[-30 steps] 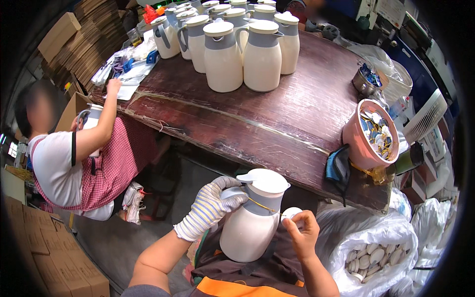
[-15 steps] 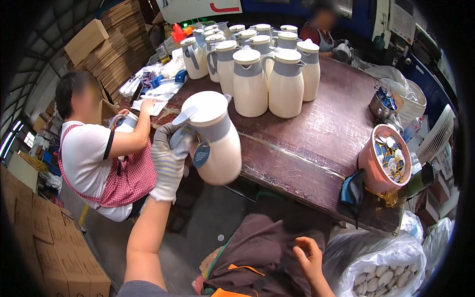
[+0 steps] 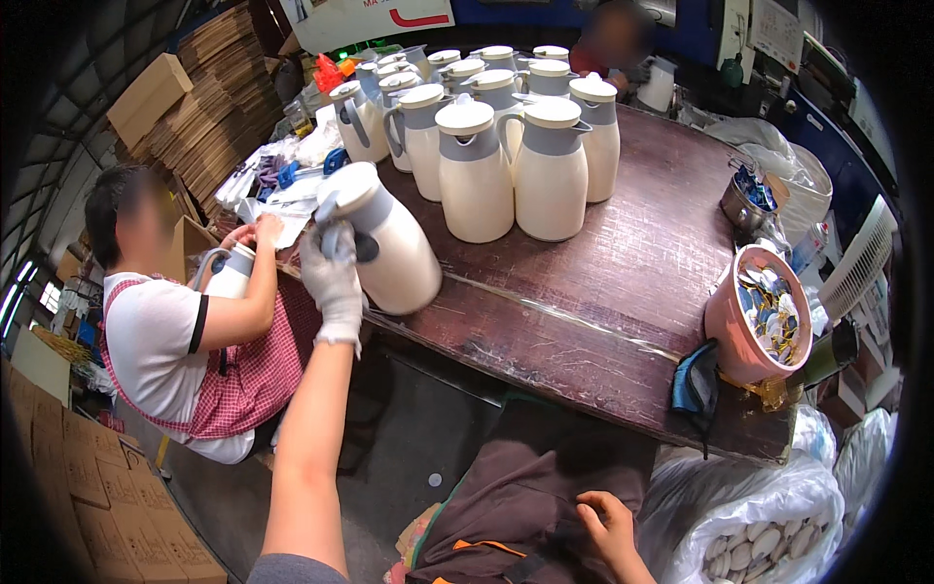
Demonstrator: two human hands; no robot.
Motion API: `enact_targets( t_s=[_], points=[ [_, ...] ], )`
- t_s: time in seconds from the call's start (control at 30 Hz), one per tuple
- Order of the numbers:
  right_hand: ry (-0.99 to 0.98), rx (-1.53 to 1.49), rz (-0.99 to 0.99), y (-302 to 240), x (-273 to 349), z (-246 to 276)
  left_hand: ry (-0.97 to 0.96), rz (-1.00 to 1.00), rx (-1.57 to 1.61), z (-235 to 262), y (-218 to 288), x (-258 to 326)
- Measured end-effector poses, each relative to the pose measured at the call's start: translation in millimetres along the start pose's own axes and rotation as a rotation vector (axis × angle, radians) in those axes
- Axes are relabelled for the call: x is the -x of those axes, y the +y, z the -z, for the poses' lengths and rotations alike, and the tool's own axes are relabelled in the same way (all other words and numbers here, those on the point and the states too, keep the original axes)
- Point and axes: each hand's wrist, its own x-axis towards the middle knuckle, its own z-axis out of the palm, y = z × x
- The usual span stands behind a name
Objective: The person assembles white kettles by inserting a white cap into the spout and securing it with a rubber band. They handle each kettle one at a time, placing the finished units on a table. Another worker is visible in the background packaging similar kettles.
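My left hand [image 3: 333,282], in a white knitted glove, is closed round the handle of a cream thermos jug [image 3: 399,255] with a grey collar and white lid. The jug is tilted, its base at the table's near left edge; whether it touches the wood I cannot tell. A dark round tag [image 3: 366,247] hangs by the handle. My bare right hand [image 3: 609,526] is low over my dark brown apron [image 3: 545,467], fingers loosely bent and apart, with nothing in it. Several similar jugs [image 3: 475,190] stand upright in a group beyond the held one.
A pink bucket [image 3: 721,321] of round tags and a blue pouch [image 3: 693,382] are at the right of the brown table [image 3: 623,292]. Below is a bag [image 3: 681,545] of pale discs. At left, a co-worker [image 3: 161,341] handles another jug [image 3: 231,274]; another person [image 3: 611,49] is behind.
My left hand has carried the jug left and away from me to the table's edge, tilting it more. My right hand has stayed about where it was. The co-worker's hands have shifted.
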Motion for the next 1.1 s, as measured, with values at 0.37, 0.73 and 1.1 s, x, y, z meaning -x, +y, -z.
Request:
enact_targets(
  t_s=[0.37, 0.73, 1.1],
  points=[
    [0.063, -0.083, -0.085, 21.1, -23.9, 9.5, -0.264, 0.018, -0.433, -36.7, -68.9, 52.0],
    [0.214, 0.168, 0.361, -44.6, -119.3, 41.3, -0.731, -0.338, -0.600, -63.7, -47.7, 143.1],
    [0.566, 0.661, 0.615, 22.2, -163.4, 11.0, -0.978, -0.442, -0.460, -101.6, -16.1, 137.3]
  ],
)
